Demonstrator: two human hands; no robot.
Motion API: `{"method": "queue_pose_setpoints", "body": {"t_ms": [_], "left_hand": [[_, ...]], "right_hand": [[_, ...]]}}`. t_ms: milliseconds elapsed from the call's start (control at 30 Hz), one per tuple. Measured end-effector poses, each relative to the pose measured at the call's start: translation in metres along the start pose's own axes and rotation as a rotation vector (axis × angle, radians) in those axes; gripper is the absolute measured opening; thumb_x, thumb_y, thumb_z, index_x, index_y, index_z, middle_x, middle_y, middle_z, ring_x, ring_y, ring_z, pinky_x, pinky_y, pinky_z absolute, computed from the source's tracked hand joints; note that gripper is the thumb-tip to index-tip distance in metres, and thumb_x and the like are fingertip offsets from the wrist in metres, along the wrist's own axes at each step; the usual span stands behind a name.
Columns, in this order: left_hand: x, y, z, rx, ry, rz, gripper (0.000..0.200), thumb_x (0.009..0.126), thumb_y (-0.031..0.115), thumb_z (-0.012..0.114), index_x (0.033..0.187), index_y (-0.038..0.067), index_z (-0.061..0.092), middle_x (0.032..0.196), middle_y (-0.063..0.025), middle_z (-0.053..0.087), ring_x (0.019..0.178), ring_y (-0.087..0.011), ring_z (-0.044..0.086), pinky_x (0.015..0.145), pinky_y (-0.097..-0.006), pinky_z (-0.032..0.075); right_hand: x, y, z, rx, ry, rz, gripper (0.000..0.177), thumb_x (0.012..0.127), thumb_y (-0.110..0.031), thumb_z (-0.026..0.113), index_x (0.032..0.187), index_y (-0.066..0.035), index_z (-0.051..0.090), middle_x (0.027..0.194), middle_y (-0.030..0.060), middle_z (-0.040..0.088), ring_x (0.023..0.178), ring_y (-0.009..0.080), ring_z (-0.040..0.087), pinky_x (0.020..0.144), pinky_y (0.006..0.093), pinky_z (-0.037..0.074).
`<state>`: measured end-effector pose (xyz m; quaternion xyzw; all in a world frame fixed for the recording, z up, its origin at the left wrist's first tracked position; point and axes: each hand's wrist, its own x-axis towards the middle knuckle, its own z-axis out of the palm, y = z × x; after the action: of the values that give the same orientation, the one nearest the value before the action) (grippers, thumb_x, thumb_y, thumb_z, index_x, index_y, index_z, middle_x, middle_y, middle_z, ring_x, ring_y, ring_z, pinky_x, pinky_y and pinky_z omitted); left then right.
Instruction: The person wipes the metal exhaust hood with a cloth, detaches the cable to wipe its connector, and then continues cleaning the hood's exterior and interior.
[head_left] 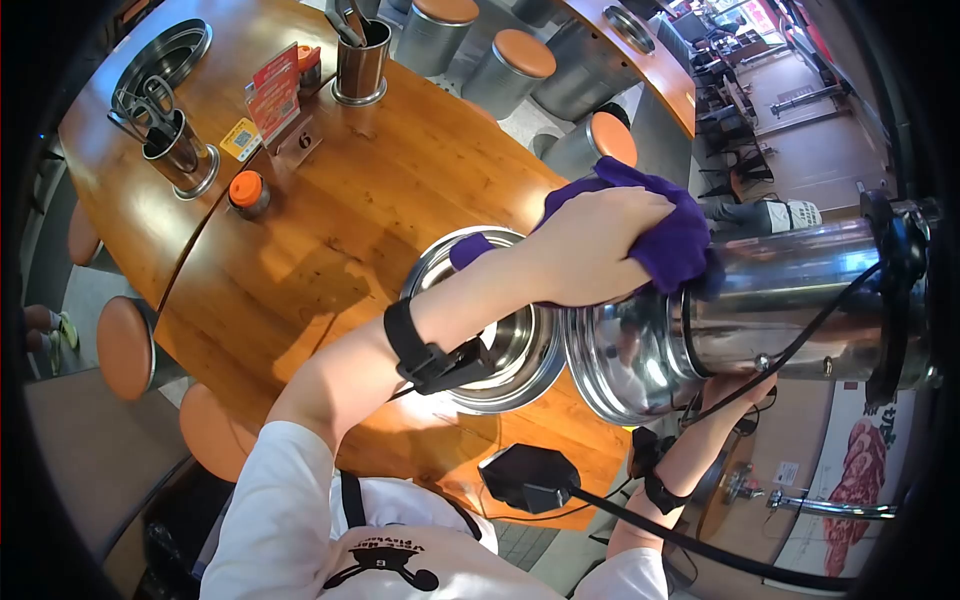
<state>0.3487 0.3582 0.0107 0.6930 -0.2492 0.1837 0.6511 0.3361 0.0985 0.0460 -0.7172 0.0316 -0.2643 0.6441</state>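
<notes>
My left hand [600,240] grips a bunched purple cloth [675,235] against the upper side of a shiny metal exhaust hood [630,365]. The hood's flared end hangs beside a round metal grill well [540,385] in the wooden table [350,200]. Another bit of purple cloth shows beyond my left forearm, over the well's rim. My right hand [740,388] is at the underside of the hood's metal pipe [790,300]; its fingers are mostly hidden behind the pipe.
Metal cups [361,65] with utensils, orange-lidded jars [249,192], a number sign [297,145] and a second grill well [160,65] are on the table's far part. Stools [515,65] surround it. A black cable [680,545] crosses at lower right. A person's legs show at far left.
</notes>
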Motion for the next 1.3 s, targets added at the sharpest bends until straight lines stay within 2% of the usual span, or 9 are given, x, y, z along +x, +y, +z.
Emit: {"method": "queue_pose_setpoints", "body": {"t_ms": [200,367,433,500,800,1033,1100,1233,1300], "left_hand": [[-0.054,0.005,0.022,0.237,0.316,0.273,0.05,0.061,0.015,0.064,0.106,-0.005,0.052,0.112,-0.0206,0.052,0.113,-0.0365,0.044,0.099,-0.0429,0.032],[-0.096,0.008,0.074,0.482,0.398,0.318,0.04,0.063,0.026,0.066,0.093,0.001,0.057,0.102,-0.0117,0.053,0.113,-0.0303,0.045,0.1,-0.0444,0.029],[-0.106,0.025,0.088,0.327,0.415,0.257,0.027,0.071,0.026,0.06,0.09,0.008,0.059,0.102,-0.0036,0.054,0.115,-0.0246,0.043,0.102,-0.0406,0.027],[-0.114,0.023,0.105,0.302,0.445,0.277,0.029,0.07,0.026,0.061,0.093,0.009,0.059,0.102,-0.0022,0.053,0.115,-0.0226,0.043,0.103,-0.0395,0.025],[-0.094,0.029,0.073,0.336,0.481,0.178,0.04,0.069,0.029,0.062,0.103,0.008,0.059,0.113,-0.0077,0.048,0.124,-0.0348,0.031,0.104,-0.0507,0.017],[-0.069,-0.007,0.024,0.232,0.438,0.446,0.041,0.059,0.015,0.068,0.098,0.005,0.058,0.114,-0.0098,0.051,0.119,-0.0346,0.039,0.102,-0.0488,0.027],[-0.065,-0.026,0.013,0.039,0.28,0.311,0.054,0.061,0.014,0.067,0.112,0.005,0.051,0.124,-0.0154,0.044,0.122,-0.034,0.034,0.103,-0.0477,0.025],[-0.044,-0.044,0.005,0.241,0.146,0.423,0.053,0.066,0.016,0.066,0.115,0.004,0.05,0.128,-0.0188,0.038,0.124,-0.0337,0.031,0.105,-0.046,0.02],[-0.033,-0.048,0.002,-0.207,0.074,0.342,0.044,0.07,0.017,0.063,0.11,0.0,0.054,0.13,-0.0202,0.036,0.124,-0.0349,0.029,0.105,-0.045,0.019]], "right_hand": [[-0.003,-0.008,0.013,-0.109,-0.088,0.019,0.054,0.081,-0.049,0.049,0.112,-0.005,0.043,0.11,0.009,0.046,0.103,0.0208,0.045,0.091,0.0346,0.036],[0.017,0.011,-0.009,-0.18,-0.234,-0.077,0.067,0.077,-0.063,0.047,0.113,-0.007,0.041,0.108,0.0092,0.046,0.099,0.0201,0.048,0.08,0.0339,0.043],[0.008,-0.001,0.009,-0.114,-0.154,-0.117,0.05,0.079,-0.049,0.051,0.091,-0.002,0.045,0.074,0.0059,0.049,0.062,0.0138,0.05,0.053,0.0264,0.043],[0.018,0.008,0.002,0.021,-0.207,-0.079,0.047,0.082,-0.043,0.047,0.098,0.0,0.046,0.085,0.0074,0.05,0.079,0.016,0.051,0.069,0.0299,0.045],[0.048,0.023,-0.016,0.057,-0.343,0.057,0.04,0.08,-0.04,0.052,0.097,-0.004,0.048,0.09,0.0054,0.051,0.084,0.0152,0.052,0.072,0.0277,0.043],[0.031,0.018,-0.001,0.019,-0.287,-0.117,0.061,0.077,-0.051,0.058,0.106,0.001,0.046,0.1,0.009,0.049,0.094,0.02,0.049,0.082,0.0338,0.042],[0.025,0.015,0.004,-0.014,-0.231,-0.097,0.061,0.078,-0.051,0.055,0.108,0.0,0.043,0.104,0.0102,0.046,0.098,0.0197,0.046,0.085,0.0338,0.039],[0.019,0.009,0.01,-0.005,-0.307,-0.145,0.061,0.079,-0.051,0.054,0.108,0.001,0.043,0.104,0.01,0.046,0.099,0.0202,0.045,0.088,0.0338,0.036],[0.014,0.006,0.013,0.016,-0.314,-0.159,0.062,0.08,-0.05,0.054,0.11,0.002,0.042,0.106,0.0099,0.046,0.1,0.0203,0.045,0.088,0.0337,0.036]]}}
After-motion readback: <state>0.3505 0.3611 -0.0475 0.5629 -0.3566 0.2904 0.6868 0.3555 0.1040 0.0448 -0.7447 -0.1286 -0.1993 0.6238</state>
